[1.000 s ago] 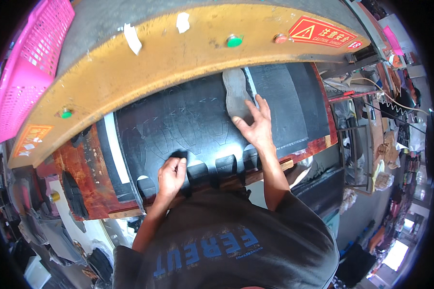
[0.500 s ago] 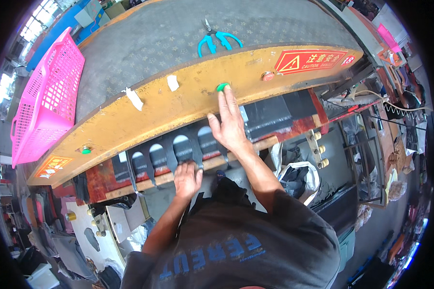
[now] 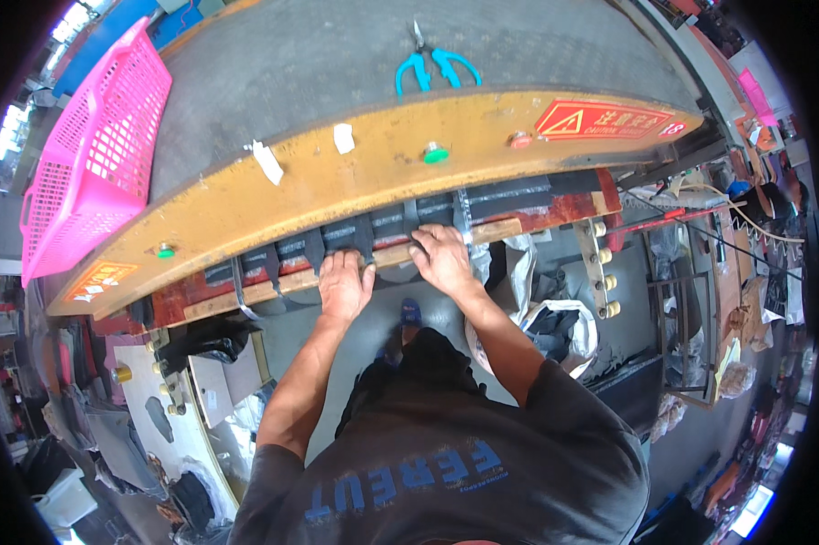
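A dark sheet (image 3: 291, 247) with cut-outs and hanging strips lies on the red board (image 3: 178, 299) with a wooden front edge, under the yellow machine beam (image 3: 373, 168). My left hand (image 3: 344, 286) rests on the board's front edge with its fingers laid forward over the strips. To its right, my right hand (image 3: 444, 261) bends its fingers and thumb round a dark piece of the sheet at the same edge. The fingertips of both hands are partly hidden. The green button (image 3: 436, 153) stands untouched on the beam.
Blue-handled snips (image 3: 432, 68) lie on top of the machine. A pink basket (image 3: 110, 136) stands at the left end. The beam carries a red button (image 3: 519, 140) and another green button (image 3: 166, 251). A white sack (image 3: 559, 331) of dark scraps stands at lower right.
My right hand has left the green button and come down to the front edge of the board. My left hand stays at that edge. The view has shifted slightly.
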A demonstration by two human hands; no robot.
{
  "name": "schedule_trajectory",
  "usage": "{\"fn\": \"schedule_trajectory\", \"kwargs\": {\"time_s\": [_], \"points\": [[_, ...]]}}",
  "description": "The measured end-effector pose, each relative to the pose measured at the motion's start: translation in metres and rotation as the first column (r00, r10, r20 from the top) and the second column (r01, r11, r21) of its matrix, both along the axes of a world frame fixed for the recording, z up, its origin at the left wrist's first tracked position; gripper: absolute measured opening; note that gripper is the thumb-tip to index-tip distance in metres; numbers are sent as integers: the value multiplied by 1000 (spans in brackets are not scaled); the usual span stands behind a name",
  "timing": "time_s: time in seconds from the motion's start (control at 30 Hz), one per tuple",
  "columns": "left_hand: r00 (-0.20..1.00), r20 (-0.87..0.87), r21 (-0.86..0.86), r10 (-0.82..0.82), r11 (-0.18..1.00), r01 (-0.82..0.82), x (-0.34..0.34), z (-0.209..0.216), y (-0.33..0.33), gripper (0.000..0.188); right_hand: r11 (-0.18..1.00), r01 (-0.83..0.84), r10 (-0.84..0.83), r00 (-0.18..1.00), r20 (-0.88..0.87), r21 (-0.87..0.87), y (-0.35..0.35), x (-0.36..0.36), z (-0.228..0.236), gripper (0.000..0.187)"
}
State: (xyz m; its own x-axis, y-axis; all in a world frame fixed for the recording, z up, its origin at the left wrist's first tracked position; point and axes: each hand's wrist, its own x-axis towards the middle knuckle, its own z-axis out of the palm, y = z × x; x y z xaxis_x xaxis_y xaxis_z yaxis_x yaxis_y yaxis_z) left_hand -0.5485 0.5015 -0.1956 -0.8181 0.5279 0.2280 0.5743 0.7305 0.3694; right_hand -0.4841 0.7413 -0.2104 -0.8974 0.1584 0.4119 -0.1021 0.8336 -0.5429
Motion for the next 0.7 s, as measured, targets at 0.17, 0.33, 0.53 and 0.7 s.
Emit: {"fn": "schedule_trajectory", "kwargs": {"time_s": [0.17,0.33,0.53,0.7], "points": [[997,68,-31,45,999,-43,3,-8,3,31,999,16,-16,1000,-3,-50,-2,4,-6,25],[990,133,-28,55,998,-51,28,-13,1,27,990,-34,53,988,142,-135,-2,33,-1,22],[967,255,175,13,983,-60,89,9,-32,24,957,244,-227,967,117,-160,24,29,28,41],[988,110,208,112,969,-134,85,25,-103,26,947,318,-318,915,250,41,7,-10,20,70]]}}
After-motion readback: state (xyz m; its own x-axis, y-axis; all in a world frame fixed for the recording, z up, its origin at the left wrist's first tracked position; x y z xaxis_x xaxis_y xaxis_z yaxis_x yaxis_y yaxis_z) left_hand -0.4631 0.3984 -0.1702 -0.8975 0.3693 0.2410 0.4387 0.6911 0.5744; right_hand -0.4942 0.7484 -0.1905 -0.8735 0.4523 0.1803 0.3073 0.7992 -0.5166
